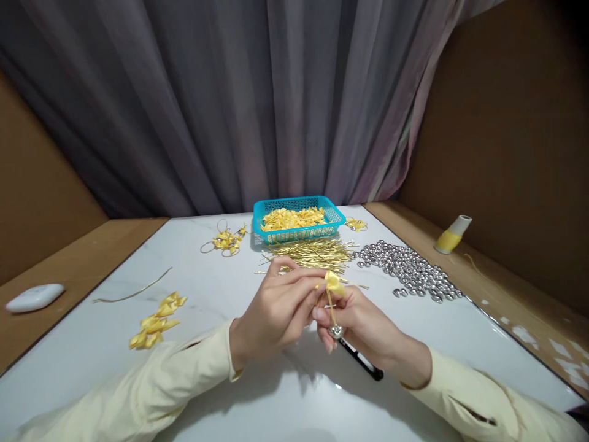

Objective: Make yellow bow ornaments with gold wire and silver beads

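Note:
My left hand (280,304) is closed, its fingertips pinching at a small yellow ribbon bow (333,282). Just to the right, my right hand (368,319) is also closed, its fingers curled behind the bow and its cord. Thin gold cord (329,307) hangs down from the bow, with a shiny silver bell (335,332) at its lower end in front of my right fingers. Below my right palm shows a black slim tool (363,361); I cannot tell whether it is held or lies on the table. Exact fingertip contact is partly hidden.
Behind my hands lie gold cords (317,253) and a blue basket (299,236) of yellow bows. Silver bells (411,270) spread at right. Yellow bows (156,320), one loose cord (133,291) and finished-looking pieces (227,241) lie left. A thread cone (453,234) stands far right.

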Tool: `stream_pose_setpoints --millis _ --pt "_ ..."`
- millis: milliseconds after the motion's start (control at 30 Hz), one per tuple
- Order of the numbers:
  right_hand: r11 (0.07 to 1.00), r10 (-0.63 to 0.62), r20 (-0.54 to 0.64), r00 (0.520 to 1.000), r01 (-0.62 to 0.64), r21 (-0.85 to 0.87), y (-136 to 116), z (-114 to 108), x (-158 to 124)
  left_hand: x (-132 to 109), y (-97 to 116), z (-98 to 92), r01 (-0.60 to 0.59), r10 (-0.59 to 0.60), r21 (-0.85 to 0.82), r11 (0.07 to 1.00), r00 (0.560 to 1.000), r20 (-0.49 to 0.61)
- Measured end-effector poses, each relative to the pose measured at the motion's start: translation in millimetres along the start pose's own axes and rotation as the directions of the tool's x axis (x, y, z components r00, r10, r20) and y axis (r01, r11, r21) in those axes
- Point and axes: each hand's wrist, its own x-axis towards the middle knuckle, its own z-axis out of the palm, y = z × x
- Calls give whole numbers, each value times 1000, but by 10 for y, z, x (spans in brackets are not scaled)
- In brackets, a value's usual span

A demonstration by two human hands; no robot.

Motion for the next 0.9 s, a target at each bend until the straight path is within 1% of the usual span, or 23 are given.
stream_pose_setpoints --millis 167,300,433,533,600,667,733,800,900 --pt "1000 -8 -66 998 8 5 18 25 -12 -2 29 0 -25 25 21 999 1000 -8" --pt "999 11 -100 995 -8 35 25 40 -11 -14 42 23 -13 14 21 1000 1000 -24" --pt "999 21 -135 991 -15 46 35 49 -7 -46 30 55 -11 11 -7 1000 999 -51" --pt "1000 -5 -159 987 9 22 34 40 -4 -62 6 69 5 -8 -38 999 998 -67" --pt "1000 -29 -172 985 28 -7 24 26 -2 -52 -11 67 48 -52 -91 995 998 -34" --pt "999 -47 -177 983 43 -27 9 9 -2 -23 -20 55 127 -126 -162 979 992 19" --pt "998 -58 -167 984 51 -44 0 -8 -4 16 -16 34 220 -215 -213 952 976 46" --pt "996 -58 -145 988 48 -69 -2 -22 -8 55 0 7 310 -303 -225 924 951 63" --pt "994 -27 -107 994 15 -109 0 -32 -15 93 27 -26 462 -451 -212 861 887 100"
